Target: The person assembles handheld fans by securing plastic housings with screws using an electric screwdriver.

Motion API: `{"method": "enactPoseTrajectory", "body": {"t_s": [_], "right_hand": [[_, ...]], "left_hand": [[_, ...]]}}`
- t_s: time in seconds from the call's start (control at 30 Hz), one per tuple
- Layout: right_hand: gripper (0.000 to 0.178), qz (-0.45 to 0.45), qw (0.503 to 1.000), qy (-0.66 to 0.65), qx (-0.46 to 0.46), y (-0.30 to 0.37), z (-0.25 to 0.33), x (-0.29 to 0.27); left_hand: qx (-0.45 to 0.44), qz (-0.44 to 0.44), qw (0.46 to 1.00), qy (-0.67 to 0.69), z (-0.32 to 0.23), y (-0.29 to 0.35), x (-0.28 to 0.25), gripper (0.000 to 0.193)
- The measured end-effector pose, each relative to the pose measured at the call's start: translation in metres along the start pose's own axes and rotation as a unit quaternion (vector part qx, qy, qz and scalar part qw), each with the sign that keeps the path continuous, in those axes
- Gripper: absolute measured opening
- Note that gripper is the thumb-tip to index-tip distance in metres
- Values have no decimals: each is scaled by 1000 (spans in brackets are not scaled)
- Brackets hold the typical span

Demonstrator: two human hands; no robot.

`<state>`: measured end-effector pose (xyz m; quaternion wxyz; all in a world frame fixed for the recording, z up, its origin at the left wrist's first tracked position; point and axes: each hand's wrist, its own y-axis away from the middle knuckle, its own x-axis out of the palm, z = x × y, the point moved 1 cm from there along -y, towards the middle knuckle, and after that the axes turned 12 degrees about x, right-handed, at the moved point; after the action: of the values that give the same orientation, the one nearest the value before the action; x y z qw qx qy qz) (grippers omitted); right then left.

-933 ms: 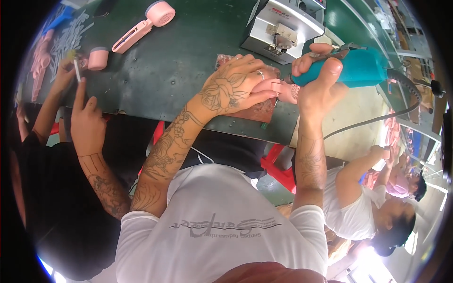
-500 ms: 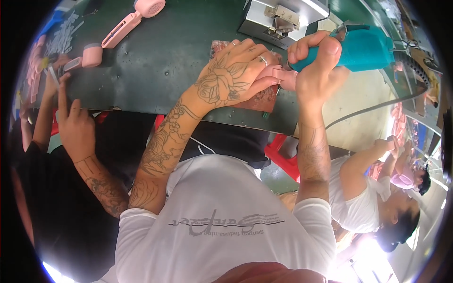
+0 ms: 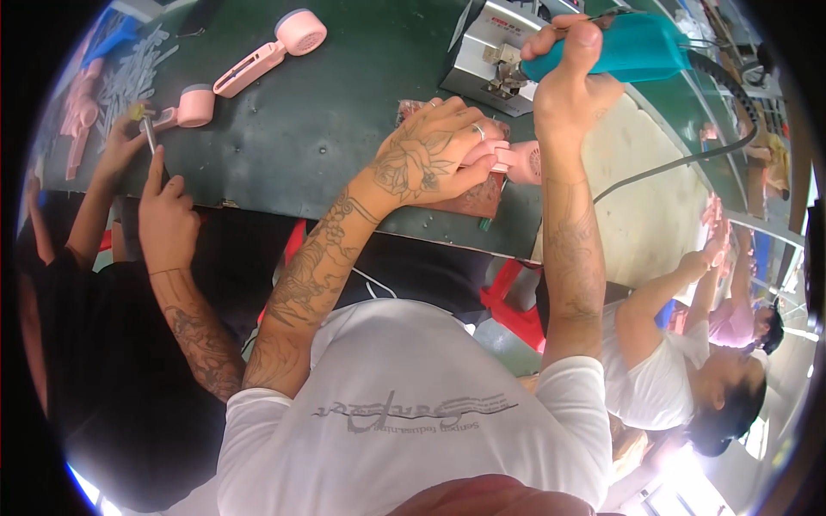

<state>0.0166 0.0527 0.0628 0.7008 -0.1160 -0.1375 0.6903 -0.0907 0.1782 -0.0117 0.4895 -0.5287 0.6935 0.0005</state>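
My left hand [image 3: 422,159] is closed around a pink handheld fan [image 3: 522,162], pressing it on a reddish mat [image 3: 473,203]. The fan's round grilled head sticks out to the right of my fingers; its handle is mostly covered. My right hand [image 3: 575,99] grips a teal electric screwdriver [image 3: 645,50], thumb raised along its body. The screwdriver's front end points left, right at the pick-up slot of a silver screw feeder [image 3: 477,53]. Whether the bit touches a screw there is too small to tell.
Two more pink fans lie back left, one long [image 3: 274,53], one nearer [image 3: 196,105] beside a co-worker's hands [image 3: 168,215] holding a thin tool. Pale strips [image 3: 136,69] are piled far left. The grey screwdriver cable [image 3: 671,172] loops at right. Other people sit at right.
My right hand has moved up and left with the screwdriver, from beside the fan to the screw feeder. The fan's grilled head now shows more. The co-worker's hands have shifted.
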Motion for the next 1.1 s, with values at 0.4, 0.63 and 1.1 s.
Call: {"method": "enactPoseTrajectory", "body": {"t_s": [0.4, 0.63, 1.1], "right_hand": [[57, 7, 996, -1, 84, 39, 32, -19], [64, 69, 991, -43, 104, 74, 30, -49], [63, 73, 988, -78, 113, 78, 22, -60]], "left_hand": [[30, -22, 998, -56, 0, 5, 1, 32], [25, -59, 997, -42, 3, 1, 2, 27], [-2, 6, 999, -43, -2, -2, 2, 28]]}}
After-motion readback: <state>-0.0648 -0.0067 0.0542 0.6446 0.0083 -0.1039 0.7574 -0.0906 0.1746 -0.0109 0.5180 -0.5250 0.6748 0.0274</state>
